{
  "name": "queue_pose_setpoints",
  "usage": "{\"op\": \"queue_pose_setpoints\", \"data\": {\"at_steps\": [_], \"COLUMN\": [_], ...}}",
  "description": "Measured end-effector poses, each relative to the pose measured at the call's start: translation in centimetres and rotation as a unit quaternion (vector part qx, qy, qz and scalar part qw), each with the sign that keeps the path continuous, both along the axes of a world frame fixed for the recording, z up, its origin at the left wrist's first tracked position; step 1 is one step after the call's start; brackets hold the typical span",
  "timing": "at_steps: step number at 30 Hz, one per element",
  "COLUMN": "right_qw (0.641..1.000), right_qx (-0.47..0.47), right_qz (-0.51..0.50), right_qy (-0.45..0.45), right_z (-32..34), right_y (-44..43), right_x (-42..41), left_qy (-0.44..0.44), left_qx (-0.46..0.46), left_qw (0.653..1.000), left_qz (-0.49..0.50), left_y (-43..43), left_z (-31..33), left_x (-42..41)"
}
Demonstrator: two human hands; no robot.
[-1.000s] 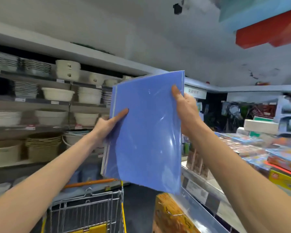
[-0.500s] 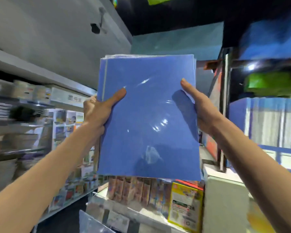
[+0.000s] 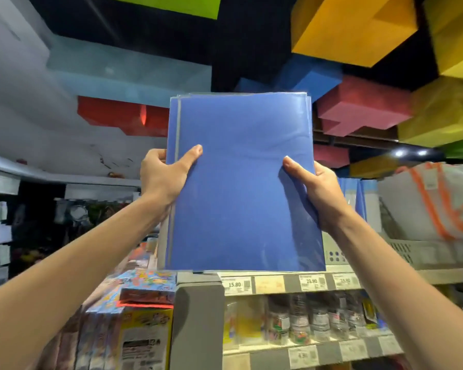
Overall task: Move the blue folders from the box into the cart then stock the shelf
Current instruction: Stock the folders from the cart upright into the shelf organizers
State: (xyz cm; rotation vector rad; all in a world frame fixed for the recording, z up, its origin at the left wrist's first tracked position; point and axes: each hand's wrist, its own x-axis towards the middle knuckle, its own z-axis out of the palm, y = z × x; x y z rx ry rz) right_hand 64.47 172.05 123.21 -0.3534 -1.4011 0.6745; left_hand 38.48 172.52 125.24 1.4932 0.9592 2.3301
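A stack of blue folders (image 3: 241, 188) in clear wrap stands upright in front of me, held high at arm's length. My left hand (image 3: 163, 174) grips its left edge, thumb across the front. My right hand (image 3: 313, 188) grips the right edge the same way. The stack's bottom edge hangs just above the top shelf (image 3: 385, 273) with its price labels. More blue folders (image 3: 354, 193) stand on that shelf behind my right hand. The cart and the box are out of view.
A grey shelf upright (image 3: 198, 324) stands below the stack. A white basket with bags (image 3: 422, 252) sits on the top shelf at right. Small bottles (image 3: 313, 321) fill the shelf below. Colourful boxed goods (image 3: 145, 316) lie at lower left. Coloured blocks (image 3: 358, 108) hang overhead.
The view has swung right, from the aisle with the cart to the stationery shelf. Both hands have kept hold of the folder stack and raised it to the top shelf.
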Motion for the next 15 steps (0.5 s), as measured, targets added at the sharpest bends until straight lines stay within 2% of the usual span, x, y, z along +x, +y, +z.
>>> {"op": "queue_pose_setpoints", "data": {"at_steps": [8,15], "right_qw": [0.988,0.94], "right_qx": [0.033,0.114], "right_qz": [-0.133,-0.311], "right_qy": [0.067,0.081], "right_z": [-0.3,-0.4], "right_y": [1.0,4.9], "right_x": [11.7,22.5], "left_qy": [0.089,0.205], "left_qx": [0.027,0.034], "left_qw": [0.994,0.977], "left_qz": [0.051,0.053], "left_y": [3.8,9.3], "left_z": [1.6,-0.1], "left_x": [12.8,24.3]}}
